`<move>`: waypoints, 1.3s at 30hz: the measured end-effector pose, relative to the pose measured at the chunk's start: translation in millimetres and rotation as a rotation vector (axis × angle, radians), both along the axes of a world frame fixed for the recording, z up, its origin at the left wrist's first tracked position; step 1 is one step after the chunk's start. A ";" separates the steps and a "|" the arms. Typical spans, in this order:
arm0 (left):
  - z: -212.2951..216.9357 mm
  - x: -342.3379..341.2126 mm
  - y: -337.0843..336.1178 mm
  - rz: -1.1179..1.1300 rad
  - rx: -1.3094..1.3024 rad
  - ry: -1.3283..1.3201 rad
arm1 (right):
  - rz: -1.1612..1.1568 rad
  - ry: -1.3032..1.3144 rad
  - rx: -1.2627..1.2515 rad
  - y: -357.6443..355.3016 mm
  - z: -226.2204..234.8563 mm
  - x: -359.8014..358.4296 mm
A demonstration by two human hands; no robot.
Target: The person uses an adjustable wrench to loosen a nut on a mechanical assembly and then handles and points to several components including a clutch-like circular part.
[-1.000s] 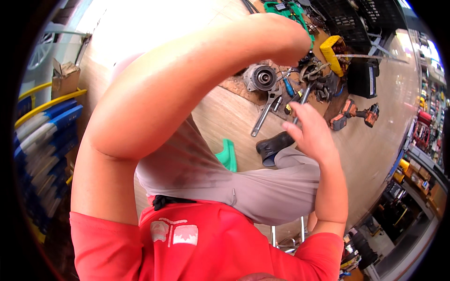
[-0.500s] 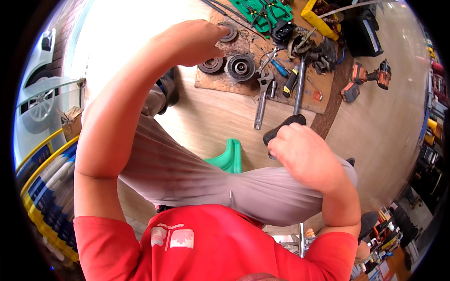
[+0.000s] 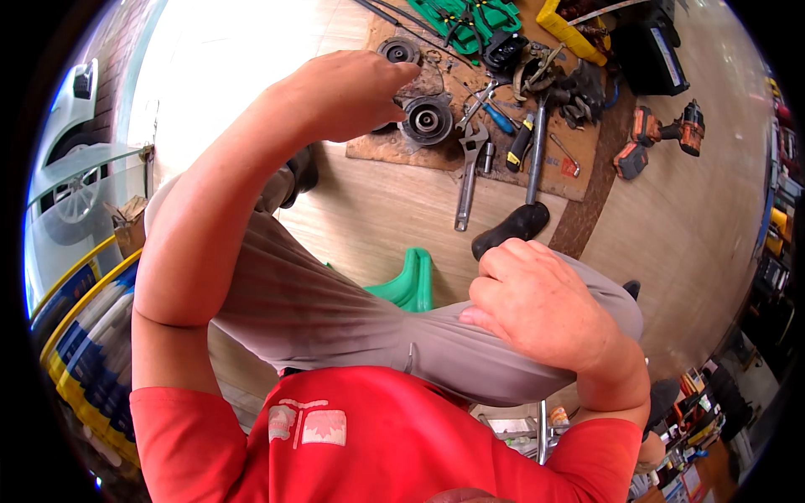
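Note:
My left hand (image 3: 348, 96) reaches over a worn brown board (image 3: 377, 151), palm down. Its fingers stretch right with the thumb apart, and nothing shows between them. Beside the fingertips lie a dark round grooved metal part (image 3: 428, 121) and a similar smaller one (image 3: 398, 51). Another round part under the hand is mostly hidden. My right hand (image 3: 541, 306) rests on my right knee, fingers loosely curled and no object visible in it. Nearest to it is a black rounded thing (image 3: 511, 230), seemingly a shoe, at the end of a steel bar (image 3: 537, 155).
On the board lie an adjustable wrench (image 3: 468, 180), a yellow-black utility knife (image 3: 520, 147), a blue-handled screwdriver (image 3: 501, 122) and dark gloves (image 3: 580, 94). Farther off are a green tool case (image 3: 449, 17) and a yellow bin (image 3: 570, 33). A cordless drill (image 3: 662, 134) lies right.
My left hand has moved slightly nearer and right, covering one round part and baring more of the far one. My right hand has lowered toward me, away from the black thing.

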State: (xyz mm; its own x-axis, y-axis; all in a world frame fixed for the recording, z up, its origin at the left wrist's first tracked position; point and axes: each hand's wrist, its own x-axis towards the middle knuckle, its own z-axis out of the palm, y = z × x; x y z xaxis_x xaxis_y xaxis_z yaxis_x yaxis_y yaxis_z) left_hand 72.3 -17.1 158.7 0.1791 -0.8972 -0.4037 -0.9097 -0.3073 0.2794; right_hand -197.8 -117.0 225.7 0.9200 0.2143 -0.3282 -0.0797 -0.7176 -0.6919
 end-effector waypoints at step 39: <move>30.5 5.2 8.2 -0.029 -0.146 0.036 | -0.189 0.052 -0.125 -24.5 -110.8 45.8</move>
State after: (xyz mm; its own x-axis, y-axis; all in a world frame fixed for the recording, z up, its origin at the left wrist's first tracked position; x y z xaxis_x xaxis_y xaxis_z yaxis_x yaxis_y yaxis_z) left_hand 77.5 -8.8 189.1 0.1402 -0.9514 -0.2743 -0.9061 -0.2350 0.3518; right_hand -152.0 -141.5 114.9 0.9210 -0.0061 -0.3895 -0.2545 -0.7664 -0.5898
